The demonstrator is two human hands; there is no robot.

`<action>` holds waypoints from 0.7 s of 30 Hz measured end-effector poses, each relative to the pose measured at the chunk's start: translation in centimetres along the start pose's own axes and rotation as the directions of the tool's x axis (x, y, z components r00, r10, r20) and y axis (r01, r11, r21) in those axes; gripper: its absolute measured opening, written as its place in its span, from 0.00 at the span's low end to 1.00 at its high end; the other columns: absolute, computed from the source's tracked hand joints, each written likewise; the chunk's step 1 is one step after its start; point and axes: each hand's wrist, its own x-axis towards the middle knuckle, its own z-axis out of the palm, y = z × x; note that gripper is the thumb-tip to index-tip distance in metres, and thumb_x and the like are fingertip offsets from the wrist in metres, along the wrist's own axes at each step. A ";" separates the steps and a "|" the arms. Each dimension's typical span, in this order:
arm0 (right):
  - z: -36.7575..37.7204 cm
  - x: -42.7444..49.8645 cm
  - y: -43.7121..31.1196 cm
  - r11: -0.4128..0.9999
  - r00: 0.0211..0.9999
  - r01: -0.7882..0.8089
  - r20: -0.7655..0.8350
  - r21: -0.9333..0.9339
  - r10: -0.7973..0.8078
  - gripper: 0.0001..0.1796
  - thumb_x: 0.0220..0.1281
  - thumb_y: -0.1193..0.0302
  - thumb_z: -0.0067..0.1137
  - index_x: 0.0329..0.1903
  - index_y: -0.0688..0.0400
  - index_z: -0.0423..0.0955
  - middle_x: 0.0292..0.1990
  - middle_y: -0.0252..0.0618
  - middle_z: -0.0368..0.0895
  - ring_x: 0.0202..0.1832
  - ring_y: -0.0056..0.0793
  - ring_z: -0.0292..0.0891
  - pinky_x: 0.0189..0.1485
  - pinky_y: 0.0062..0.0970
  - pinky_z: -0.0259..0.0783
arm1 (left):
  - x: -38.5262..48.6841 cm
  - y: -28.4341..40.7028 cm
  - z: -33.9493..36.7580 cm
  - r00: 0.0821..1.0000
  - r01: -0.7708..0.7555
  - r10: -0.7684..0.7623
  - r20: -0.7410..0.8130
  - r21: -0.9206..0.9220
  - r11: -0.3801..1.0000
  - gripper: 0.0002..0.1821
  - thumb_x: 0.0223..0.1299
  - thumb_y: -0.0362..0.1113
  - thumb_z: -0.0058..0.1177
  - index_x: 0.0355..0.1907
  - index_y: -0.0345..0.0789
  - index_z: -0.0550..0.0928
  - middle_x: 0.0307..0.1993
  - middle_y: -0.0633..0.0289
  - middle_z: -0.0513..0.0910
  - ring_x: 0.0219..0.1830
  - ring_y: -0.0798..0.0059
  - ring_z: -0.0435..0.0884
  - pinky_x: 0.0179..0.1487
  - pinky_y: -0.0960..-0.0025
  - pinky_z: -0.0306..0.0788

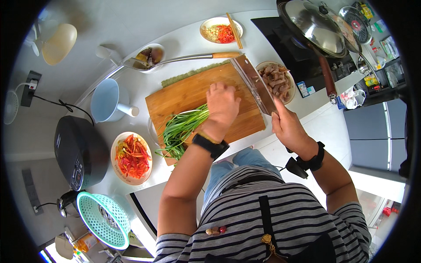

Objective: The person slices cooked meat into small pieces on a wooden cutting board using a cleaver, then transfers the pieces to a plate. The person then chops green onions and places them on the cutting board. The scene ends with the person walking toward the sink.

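My left hand is curled over one end of a bunch of long green stalks with leaves, pressing it on a wooden cutting board. The stalk ends under the palm are hidden. My right hand grips the handle of a cleaver, whose broad blade lies over the board's right side, apart from the stalks. Just beyond the blade is a bowl of sliced raw meat. The leafy ends spread over the board's near left corner.
A spatula lies behind the board, near a plate of chopped garlic and red chili with chopsticks. Left are a blue dipper, a plate of sliced peppers, a black rice cooker and a colander. A lidded wok stands right.
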 end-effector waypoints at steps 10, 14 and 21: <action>-2.8 -1.0 2.8 0.987 0.989 -0.099 -0.094 0.129 0.111 0.27 0.70 0.77 0.45 0.69 0.70 0.57 0.37 0.67 0.79 0.39 0.62 0.79 0.44 0.45 0.75 | 6.5 1.7 10.4 0.989 0.024 -0.053 0.136 0.200 0.979 0.14 0.50 0.40 0.62 0.42 0.46 0.89 0.56 0.56 0.75 0.64 0.50 0.64 0.74 0.45 0.46; -3.9 -0.9 3.7 0.971 0.981 -0.180 -0.042 0.159 0.188 0.27 0.70 0.77 0.44 0.69 0.69 0.57 0.38 0.67 0.80 0.39 0.62 0.79 0.44 0.45 0.75 | 7.4 1.1 12.0 0.990 0.029 -0.057 0.132 0.207 0.978 0.14 0.53 0.44 0.60 0.41 0.47 0.90 0.60 0.56 0.72 0.70 0.45 0.58 0.76 0.38 0.37; -3.7 0.2 4.6 0.989 0.993 -0.101 -0.056 0.107 0.107 0.25 0.70 0.77 0.44 0.68 0.70 0.58 0.41 0.67 0.80 0.43 0.63 0.80 0.47 0.45 0.75 | 7.1 1.7 9.1 0.993 -0.002 -0.030 0.117 0.264 0.964 0.09 0.50 0.42 0.61 0.34 0.45 0.89 0.59 0.57 0.72 0.71 0.48 0.57 0.76 0.35 0.36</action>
